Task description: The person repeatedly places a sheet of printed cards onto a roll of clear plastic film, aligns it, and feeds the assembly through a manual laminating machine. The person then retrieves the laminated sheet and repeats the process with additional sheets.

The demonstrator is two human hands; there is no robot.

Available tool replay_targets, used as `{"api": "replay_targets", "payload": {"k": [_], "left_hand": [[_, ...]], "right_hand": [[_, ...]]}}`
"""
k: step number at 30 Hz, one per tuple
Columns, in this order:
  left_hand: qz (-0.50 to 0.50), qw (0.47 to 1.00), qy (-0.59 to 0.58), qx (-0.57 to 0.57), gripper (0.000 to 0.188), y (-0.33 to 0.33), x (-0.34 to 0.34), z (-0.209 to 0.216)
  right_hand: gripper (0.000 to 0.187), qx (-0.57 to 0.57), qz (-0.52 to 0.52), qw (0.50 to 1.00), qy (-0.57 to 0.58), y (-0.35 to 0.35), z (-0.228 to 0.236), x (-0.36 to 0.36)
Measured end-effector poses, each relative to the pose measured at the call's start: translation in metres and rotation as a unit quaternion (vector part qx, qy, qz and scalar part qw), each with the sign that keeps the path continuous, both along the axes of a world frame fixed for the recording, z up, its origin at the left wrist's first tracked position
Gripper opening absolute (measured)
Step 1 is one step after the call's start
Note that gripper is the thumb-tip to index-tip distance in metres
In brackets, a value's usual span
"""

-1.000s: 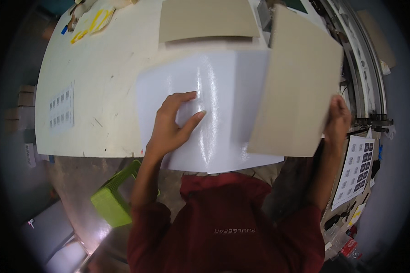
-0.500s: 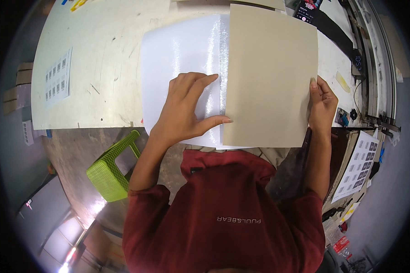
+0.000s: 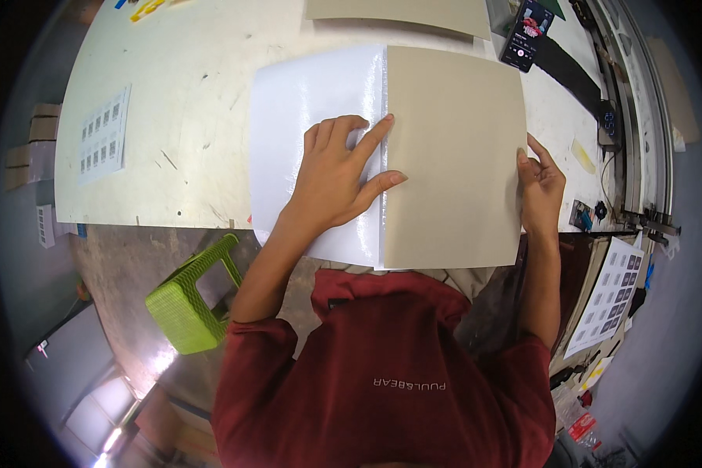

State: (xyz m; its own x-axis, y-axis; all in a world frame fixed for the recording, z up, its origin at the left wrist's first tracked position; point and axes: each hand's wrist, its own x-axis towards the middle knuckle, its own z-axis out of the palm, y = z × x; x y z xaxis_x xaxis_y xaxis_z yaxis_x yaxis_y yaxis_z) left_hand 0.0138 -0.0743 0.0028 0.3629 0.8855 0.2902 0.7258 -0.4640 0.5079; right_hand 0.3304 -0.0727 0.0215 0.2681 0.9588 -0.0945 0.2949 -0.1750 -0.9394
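A beige cardboard sheet (image 3: 456, 171) lies over the right part of a glossy white sheet (image 3: 304, 93). Along the cardboard's left edge runs a narrow shiny strip (image 3: 384, 148). Both sheets jut past the table's near edge. With fingers spread, my left hand (image 3: 331, 171) rests over the white sheet, its index fingertip and thumb reaching the cardboard's left edge. My right hand (image 3: 542, 191) pinches the cardboard's right edge between thumb and fingers; the fingers behind the edge are partly hidden.
Another beige board (image 3: 398, 14) lies at the table's far side. Beyond the cardboard's far right corner are a phone (image 3: 526, 35), a dark strip (image 3: 569, 66) and a digital clock (image 3: 608, 125). A printed sheet (image 3: 104, 132) lies far left; a green stool (image 3: 183, 300) stands below.
The cardboard has shifted nearer to me and slightly left, its left edge now along the shiny strip. My left hand has moved right, onto that edge; my right hand still grips the cardboard.
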Motion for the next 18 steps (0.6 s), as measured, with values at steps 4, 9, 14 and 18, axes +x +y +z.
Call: {"api": "replay_targets", "payload": {"k": [4,9,14,18], "left_hand": [[0.005,1.000,0.022,0.016,0.066,0.0030,0.0029,-0.0021],[0.009,0.999,0.036,0.030,0.065,0.0033,0.0036,-0.0065],[0.003,0.998,0.056,-0.003,0.064,0.0026,0.0030,-0.0028],[0.003,0.998,0.058,0.010,0.064,0.0033,0.0030,-0.0031]], "right_hand": [[0.038,-0.004,0.008,1.000,-0.022,0.0017,-0.0025,0.0008],[0.039,-0.007,0.006,1.000,-0.015,0.0033,-0.0035,-0.0009],[0.040,-0.016,0.006,0.999,-0.039,0.0039,-0.0038,0.0011],[0.040,-0.011,0.003,0.999,-0.043,0.0040,-0.0070,-0.0002]]}}
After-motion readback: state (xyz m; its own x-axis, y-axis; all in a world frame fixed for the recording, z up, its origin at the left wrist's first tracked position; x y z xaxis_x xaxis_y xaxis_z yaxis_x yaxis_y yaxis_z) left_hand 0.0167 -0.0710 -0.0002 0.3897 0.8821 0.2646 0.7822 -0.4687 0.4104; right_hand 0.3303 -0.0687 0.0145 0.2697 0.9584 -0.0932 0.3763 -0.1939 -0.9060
